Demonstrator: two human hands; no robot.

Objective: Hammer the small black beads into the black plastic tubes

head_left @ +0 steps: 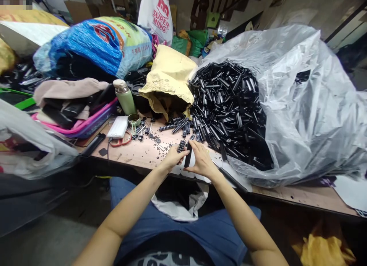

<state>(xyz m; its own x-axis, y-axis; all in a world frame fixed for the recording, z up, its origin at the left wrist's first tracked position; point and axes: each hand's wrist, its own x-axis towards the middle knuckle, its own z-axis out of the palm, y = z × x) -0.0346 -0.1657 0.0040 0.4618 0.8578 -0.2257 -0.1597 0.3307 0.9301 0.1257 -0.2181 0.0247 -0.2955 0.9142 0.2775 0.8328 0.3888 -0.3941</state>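
Observation:
My left hand (pixel 173 157) and my right hand (pixel 202 160) meet at the table's near edge, both closed round a short black tube (pixel 188 157) held upright between them. Just beyond my fingers lie several ridged black parts (pixel 181 145) and more of them (pixel 179 126) farther back. A large heap of black tubes (pixel 229 105) spills from a clear plastic bag (pixel 301 101) to the right of my hands. Tiny dark bits (pixel 160 147) are scattered on the wooden table (pixel 134 151).
A yellow paper sack (pixel 169 76) stands behind the parts. A green flask (pixel 125 96), a white box (pixel 117 127), red scissors (pixel 120 142), a pink basket (pixel 86 124) of clothes and a blue sack (pixel 97 44) crowd the left. A white bag (pixel 179 206) hangs under the table.

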